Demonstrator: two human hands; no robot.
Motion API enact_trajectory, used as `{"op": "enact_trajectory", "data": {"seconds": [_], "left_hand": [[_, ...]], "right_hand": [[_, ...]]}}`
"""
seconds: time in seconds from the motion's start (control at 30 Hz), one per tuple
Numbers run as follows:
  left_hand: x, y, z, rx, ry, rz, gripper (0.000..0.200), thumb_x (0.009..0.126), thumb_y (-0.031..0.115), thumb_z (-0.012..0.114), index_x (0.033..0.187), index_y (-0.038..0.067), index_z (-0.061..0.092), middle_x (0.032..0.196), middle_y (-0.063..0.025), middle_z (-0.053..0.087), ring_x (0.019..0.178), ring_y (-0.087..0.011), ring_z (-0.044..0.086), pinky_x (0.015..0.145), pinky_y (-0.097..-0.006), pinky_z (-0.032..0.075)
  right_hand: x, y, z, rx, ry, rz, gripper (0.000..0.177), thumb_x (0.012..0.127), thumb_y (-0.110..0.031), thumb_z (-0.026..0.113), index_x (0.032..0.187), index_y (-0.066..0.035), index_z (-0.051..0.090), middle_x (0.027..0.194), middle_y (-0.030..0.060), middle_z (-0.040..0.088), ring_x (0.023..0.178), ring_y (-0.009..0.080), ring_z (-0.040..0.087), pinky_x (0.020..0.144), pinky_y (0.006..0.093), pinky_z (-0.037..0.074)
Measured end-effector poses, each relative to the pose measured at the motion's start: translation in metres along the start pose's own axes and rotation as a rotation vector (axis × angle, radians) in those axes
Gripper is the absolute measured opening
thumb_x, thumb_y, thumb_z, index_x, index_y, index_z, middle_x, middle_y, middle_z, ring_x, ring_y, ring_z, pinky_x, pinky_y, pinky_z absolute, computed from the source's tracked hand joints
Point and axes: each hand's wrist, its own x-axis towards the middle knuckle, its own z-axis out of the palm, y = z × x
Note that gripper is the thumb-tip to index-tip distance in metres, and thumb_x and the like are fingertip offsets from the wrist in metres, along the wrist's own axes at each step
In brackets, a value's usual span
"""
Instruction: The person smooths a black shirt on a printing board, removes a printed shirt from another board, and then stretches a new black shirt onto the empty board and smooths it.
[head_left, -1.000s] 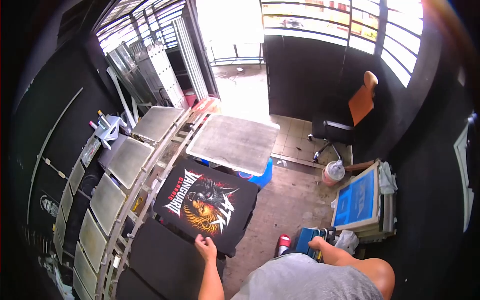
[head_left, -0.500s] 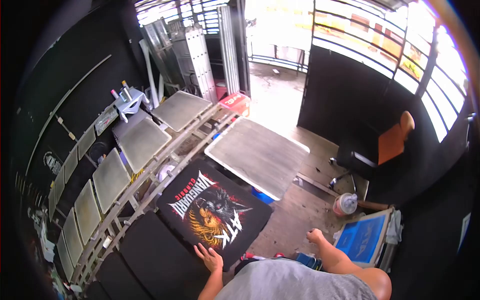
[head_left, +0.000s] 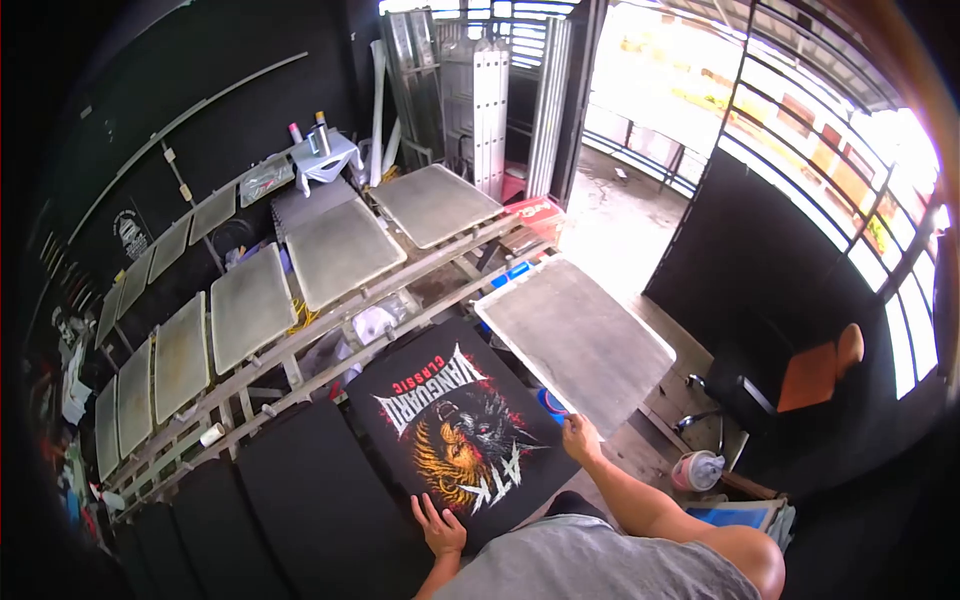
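Note:
A black T-shirt (head_left: 400,360) lies stretched flat over a board, its front printed with a roaring beast, the words "VANGUARD CLASSIC" and "ATK". My left hand (head_left: 440,527) rests on its near edge, fingers spread, just below the print. At the shirt's right corner is my right hand (head_left: 580,438), fingers curled together beside the bare grey board. Whether cloth is pinched in those fingers is hidden. That bare board (head_left: 585,335) sits just beyond the shirt. Left of the shirt, another black-covered board (head_left: 310,500) lies close alongside.
Wooden rails (head_left: 300,345) carry a row of pale boards (head_left: 345,250) on the far side. An orange-backed chair (head_left: 808,378) stands at right, with a bucket (head_left: 697,470) and a blue framed screen (head_left: 735,515) nearer me. Metal ladders (head_left: 490,120) lean by the bright doorway.
My right hand has moved from beside the framed screen to the shirt's right corner. My left hand stays on the shirt's near edge. The view has turned to the left.

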Motion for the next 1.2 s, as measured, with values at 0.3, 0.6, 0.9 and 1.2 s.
{"op": "enact_trajectory", "data": {"seconds": [0.3,0.6,0.9,1.2], "left_hand": [[0.001,0.012,-0.003,0.072,0.038,-0.058,0.06,0.095,0.022,0.052,0.151,0.003,0.042,0.159,-0.0274,0.033,0.14,-0.0493,0.043,0.109,-0.0511,0.047],[0.008,0.035,-0.009,0.167,-0.02,-0.154,0.062,0.091,0.019,0.054,0.151,0.006,0.042,0.16,-0.0239,0.033,0.135,-0.048,0.049,0.1,-0.0507,0.053],[0.009,0.031,-0.006,0.177,-0.06,-0.159,0.06,0.093,0.022,0.05,0.15,0.002,0.043,0.158,-0.0266,0.033,0.138,-0.0495,0.044,0.106,-0.0522,0.049],[0.035,0.015,0.0,0.338,-0.05,-0.018,0.056,0.098,0.019,0.053,0.15,0.0,0.043,0.152,-0.0281,0.037,0.13,-0.0497,0.048,0.107,-0.0533,0.045]], "right_hand": [[0.061,-0.028,0.048,0.008,-0.385,0.165,0.06,0.102,-0.051,0.045,0.134,-0.003,0.061,0.126,0.0329,0.063,0.125,0.0487,0.057,0.106,0.0516,0.045],[0.1,0.025,0.055,0.079,-0.646,0.243,0.077,0.101,-0.069,0.041,0.132,-0.003,0.067,0.137,0.0283,0.062,0.135,0.0418,0.054,0.111,0.0454,0.042],[0.068,0.008,0.047,0.018,-0.565,0.268,0.087,0.099,-0.074,0.03,0.135,-0.002,0.063,0.135,0.0318,0.061,0.135,0.0451,0.052,0.113,0.0476,0.04],[0.074,-0.031,0.04,0.051,-0.397,0.08,0.072,0.102,-0.061,0.041,0.138,0.0,0.054,0.138,0.0321,0.057,0.132,0.0448,0.053,0.109,0.05,0.043]]}}
